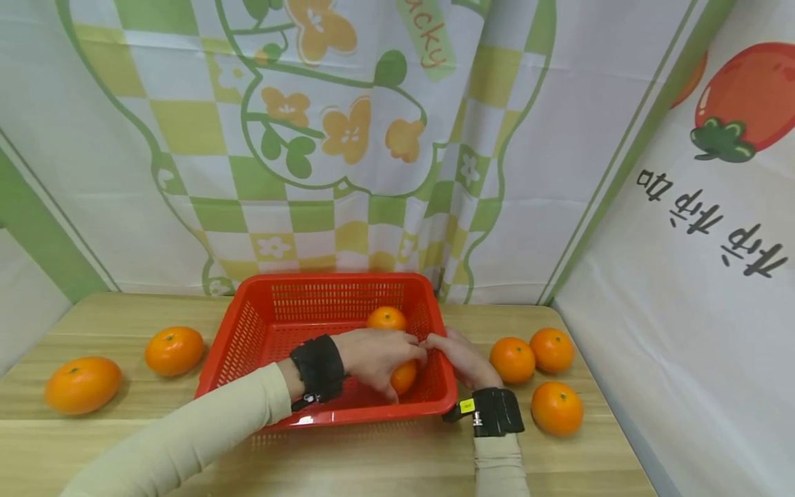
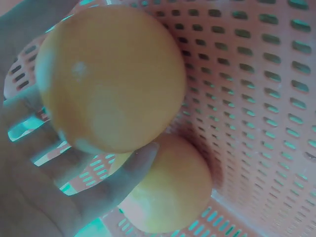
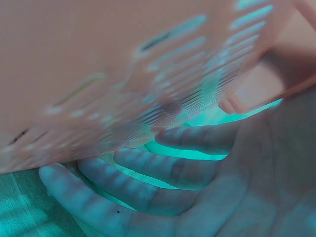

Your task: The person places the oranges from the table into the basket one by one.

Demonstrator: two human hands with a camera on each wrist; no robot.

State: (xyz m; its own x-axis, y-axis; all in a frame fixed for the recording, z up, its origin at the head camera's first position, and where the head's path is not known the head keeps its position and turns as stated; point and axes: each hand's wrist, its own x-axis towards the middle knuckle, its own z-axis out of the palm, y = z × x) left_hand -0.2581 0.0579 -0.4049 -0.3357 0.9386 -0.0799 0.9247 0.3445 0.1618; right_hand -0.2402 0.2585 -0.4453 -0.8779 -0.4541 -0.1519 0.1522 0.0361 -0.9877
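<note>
My left hand [image 1: 380, 355] reaches down into the right end of a red plastic basket [image 1: 329, 416]. Its fingers and thumb hold an orange [image 1: 404, 377], which fills much of the left wrist view as a large round orange [image 2: 111, 79]. A second orange [image 1: 386, 317] lies in the basket just behind that hand; the left wrist view has it below, partly covered by a finger. My right hand [image 1: 464, 359] grips the basket's right side, thumb at the rim. In the right wrist view its fingers [image 3: 143, 192] lie along the slotted outer wall [image 3: 163, 94].
Right of the basket, three oranges sit on the wooden table: one near [image 1: 513, 359], one farther back [image 1: 552, 350], one toward the front [image 1: 557, 408]. Two more oranges [image 1: 174, 351] [image 1: 83, 385] are on the left. A patterned curtain [image 1: 348, 172] hangs behind the table.
</note>
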